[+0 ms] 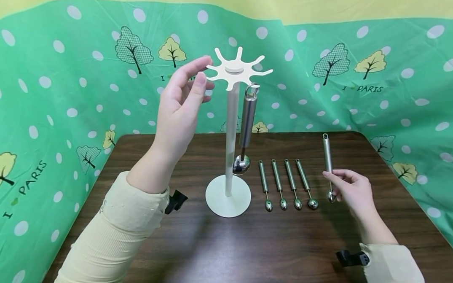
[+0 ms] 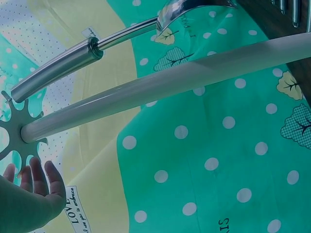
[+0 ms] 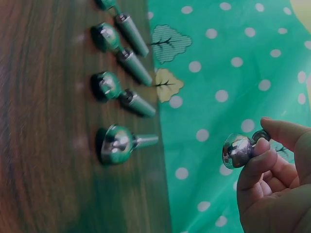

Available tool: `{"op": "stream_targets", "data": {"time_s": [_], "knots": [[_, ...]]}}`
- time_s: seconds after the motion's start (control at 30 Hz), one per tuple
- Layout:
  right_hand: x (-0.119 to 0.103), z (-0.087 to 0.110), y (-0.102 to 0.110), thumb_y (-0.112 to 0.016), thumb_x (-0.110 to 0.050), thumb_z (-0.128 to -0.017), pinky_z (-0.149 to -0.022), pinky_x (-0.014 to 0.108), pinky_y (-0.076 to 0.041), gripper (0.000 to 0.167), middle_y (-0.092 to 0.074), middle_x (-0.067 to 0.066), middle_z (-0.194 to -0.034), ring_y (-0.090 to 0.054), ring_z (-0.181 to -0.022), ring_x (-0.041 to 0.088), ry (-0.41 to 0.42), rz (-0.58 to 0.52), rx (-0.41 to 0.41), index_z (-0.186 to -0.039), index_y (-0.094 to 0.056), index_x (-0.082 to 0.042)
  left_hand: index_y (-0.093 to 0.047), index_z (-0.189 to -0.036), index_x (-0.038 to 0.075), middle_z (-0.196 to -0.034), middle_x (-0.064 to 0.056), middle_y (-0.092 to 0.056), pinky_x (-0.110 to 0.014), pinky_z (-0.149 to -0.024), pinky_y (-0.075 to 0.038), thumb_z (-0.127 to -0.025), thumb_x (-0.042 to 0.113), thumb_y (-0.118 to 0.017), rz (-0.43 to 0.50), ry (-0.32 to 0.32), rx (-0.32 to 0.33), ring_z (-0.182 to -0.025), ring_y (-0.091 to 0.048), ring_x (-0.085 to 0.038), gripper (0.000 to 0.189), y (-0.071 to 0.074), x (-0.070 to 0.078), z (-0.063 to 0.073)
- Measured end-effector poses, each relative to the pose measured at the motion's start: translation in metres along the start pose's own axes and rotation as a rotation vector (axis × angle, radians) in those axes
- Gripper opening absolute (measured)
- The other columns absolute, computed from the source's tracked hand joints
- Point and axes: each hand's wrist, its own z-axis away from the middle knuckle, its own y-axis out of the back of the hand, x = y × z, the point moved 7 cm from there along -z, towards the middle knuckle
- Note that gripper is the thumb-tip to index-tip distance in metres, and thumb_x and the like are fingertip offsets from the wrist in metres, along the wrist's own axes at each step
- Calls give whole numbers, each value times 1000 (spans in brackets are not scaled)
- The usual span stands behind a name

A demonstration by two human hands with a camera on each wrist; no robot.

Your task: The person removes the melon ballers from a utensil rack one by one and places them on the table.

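Observation:
A white stand [image 1: 232, 133] with a round base and a star of curved hooks on top stands on the table. My left hand [image 1: 181, 103] is raised at its left hooks, fingers loosely bent and spread from the thumb, fingertips right at the prongs. One steel scoop [image 1: 248, 119] hangs by its end ring from a front-right hook, bowl down. In the right wrist view, my right hand [image 3: 277, 179] pinches another steel scoop [image 3: 238, 151] between thumb and fingers. The head view shows this grip low on the handle, near the bowl, with the ringed end pointing away.
Several more steel scoops [image 1: 288, 176] lie in a row on the dark wooden table [image 1: 201, 261], between the stand and my right hand, bowls toward me. A green dotted cloth [image 1: 285, 92] with printed trees hangs behind and on both sides of the table.

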Motion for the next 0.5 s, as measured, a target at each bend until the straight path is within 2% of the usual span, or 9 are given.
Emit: {"op": "stream_targets", "data": {"time_s": [0.1,0.33,0.5], "knots": [[5,-3,1,-71,-30,-92,-43,24,-47,8,-55,-10,-60,-52,-48,8,10,68,-9,-94,-67,-24,-52,-138,-1,-139,-9,-54,-32,-92,-51,-104,12,-45,-1,2,1,-103,-60,-20,37,0,0,0],[20,-10,-1,-70,-35,-92,-43,26,-48,45,-56,-11,-60,-53,-47,7,16,162,-29,-114,-63,3,-52,-138,0,-138,-7,-55,-32,-92,-51,-104,12,-46,-8,-3,0,-103,-60,-20,37,1,-1,0],[34,-17,-3,-68,-40,-93,-45,29,-50,56,-58,-11,-64,-53,-49,7,-9,236,-64,-121,-61,8,-52,-138,0,-139,-7,-55,-33,-92,-51,-104,12,-46,-3,-1,0,-102,-60,-20,37,0,-1,0]]}}
